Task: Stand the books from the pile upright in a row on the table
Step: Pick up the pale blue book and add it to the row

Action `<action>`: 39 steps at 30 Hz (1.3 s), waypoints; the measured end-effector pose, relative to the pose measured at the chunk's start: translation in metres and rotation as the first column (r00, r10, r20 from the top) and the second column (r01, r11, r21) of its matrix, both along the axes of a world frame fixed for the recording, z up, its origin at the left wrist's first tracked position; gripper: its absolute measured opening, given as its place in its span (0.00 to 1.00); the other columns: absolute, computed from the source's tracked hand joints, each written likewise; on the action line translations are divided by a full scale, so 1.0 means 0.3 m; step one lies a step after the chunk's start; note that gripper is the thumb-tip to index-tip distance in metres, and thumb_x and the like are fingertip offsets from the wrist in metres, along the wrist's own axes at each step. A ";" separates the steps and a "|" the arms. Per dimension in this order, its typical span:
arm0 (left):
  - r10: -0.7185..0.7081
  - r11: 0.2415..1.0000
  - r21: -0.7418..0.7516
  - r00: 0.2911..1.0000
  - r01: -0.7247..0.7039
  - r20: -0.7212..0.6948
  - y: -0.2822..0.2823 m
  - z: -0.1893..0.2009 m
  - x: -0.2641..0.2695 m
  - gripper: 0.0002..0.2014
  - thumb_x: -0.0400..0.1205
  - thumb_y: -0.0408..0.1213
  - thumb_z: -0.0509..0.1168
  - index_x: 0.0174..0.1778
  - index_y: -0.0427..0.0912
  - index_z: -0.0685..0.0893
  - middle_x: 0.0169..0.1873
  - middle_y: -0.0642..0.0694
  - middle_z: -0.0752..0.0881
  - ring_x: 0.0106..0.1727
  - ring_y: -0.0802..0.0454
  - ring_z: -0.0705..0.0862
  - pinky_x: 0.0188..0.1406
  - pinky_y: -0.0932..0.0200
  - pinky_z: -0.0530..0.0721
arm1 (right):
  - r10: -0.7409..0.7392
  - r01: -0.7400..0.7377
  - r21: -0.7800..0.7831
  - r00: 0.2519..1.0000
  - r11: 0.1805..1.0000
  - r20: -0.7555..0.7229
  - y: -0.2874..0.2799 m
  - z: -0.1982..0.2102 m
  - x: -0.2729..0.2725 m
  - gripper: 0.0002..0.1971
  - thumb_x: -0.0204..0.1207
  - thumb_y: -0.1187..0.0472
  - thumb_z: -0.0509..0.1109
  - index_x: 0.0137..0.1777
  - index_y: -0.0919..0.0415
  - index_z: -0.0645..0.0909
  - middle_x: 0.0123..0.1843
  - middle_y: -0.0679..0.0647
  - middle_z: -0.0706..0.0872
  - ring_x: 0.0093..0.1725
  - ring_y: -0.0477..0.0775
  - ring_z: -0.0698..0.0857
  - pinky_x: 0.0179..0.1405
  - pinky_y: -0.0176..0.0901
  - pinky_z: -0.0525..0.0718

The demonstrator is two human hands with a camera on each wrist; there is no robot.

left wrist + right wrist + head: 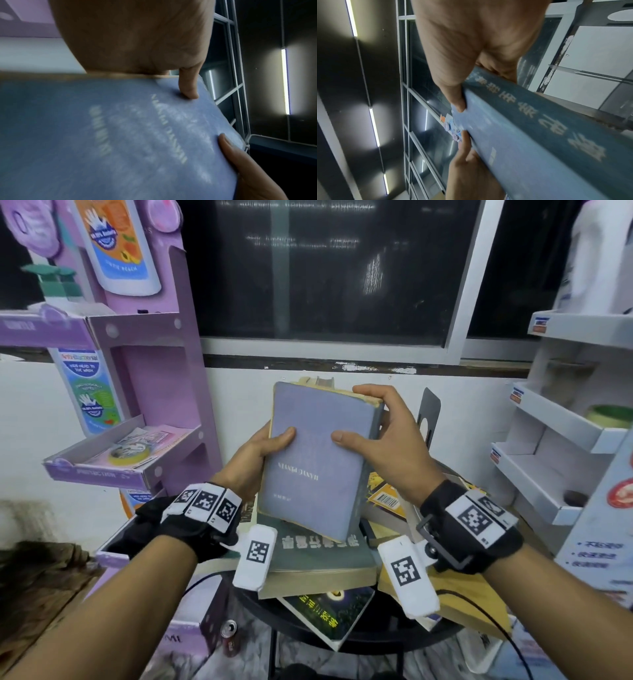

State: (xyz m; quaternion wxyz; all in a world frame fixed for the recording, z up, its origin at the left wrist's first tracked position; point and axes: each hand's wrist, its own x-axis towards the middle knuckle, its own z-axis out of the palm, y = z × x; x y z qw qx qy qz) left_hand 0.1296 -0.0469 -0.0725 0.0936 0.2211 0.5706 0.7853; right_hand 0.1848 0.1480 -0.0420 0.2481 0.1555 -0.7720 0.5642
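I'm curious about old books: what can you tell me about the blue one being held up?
The blue book has a faded, cloth-like cover, yellowed page edges and a darker spine with pale characters. Its cover lettering reads upside down in the head view. It is lifted, tilted, above the pile. The left hand and right hand grip opposite sides, thumbs on the cover.

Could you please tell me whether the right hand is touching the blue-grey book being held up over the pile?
Touching. In the head view the right hand grips the blue-grey book, thumb flat on its cover; the right wrist view shows the thumb on the cover beside the spine.
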 end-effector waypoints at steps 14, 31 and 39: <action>0.332 0.943 0.070 0.938 -0.326 -0.100 0.045 0.004 -0.034 0.19 0.82 0.42 0.66 0.64 0.35 0.80 0.57 0.39 0.89 0.54 0.45 0.89 0.50 0.51 0.86 | -0.089 0.100 0.125 0.992 0.987 -0.093 -0.055 -0.046 0.011 0.29 0.67 0.58 0.83 0.64 0.46 0.72 0.50 0.33 0.83 0.47 0.33 0.84 0.43 0.30 0.84; 0.209 0.976 0.094 0.967 -0.197 -0.145 0.076 -0.011 -0.044 0.13 0.81 0.35 0.64 0.60 0.36 0.83 0.47 0.51 0.91 0.47 0.55 0.89 0.42 0.63 0.85 | -0.147 0.088 0.484 0.985 0.871 0.086 -0.007 0.040 0.032 0.34 0.66 0.51 0.80 0.74 0.45 0.74 0.56 0.43 0.83 0.53 0.45 0.81 0.40 0.20 0.75; 0.173 0.983 0.080 0.974 -0.163 -0.144 0.113 0.031 -0.073 0.14 0.82 0.34 0.63 0.62 0.34 0.82 0.50 0.44 0.89 0.49 0.52 0.88 0.41 0.62 0.85 | -0.170 0.154 0.420 0.986 0.894 0.001 0.018 0.071 0.032 0.32 0.65 0.60 0.81 0.72 0.47 0.80 0.53 0.34 0.81 0.52 0.37 0.80 0.42 0.12 0.72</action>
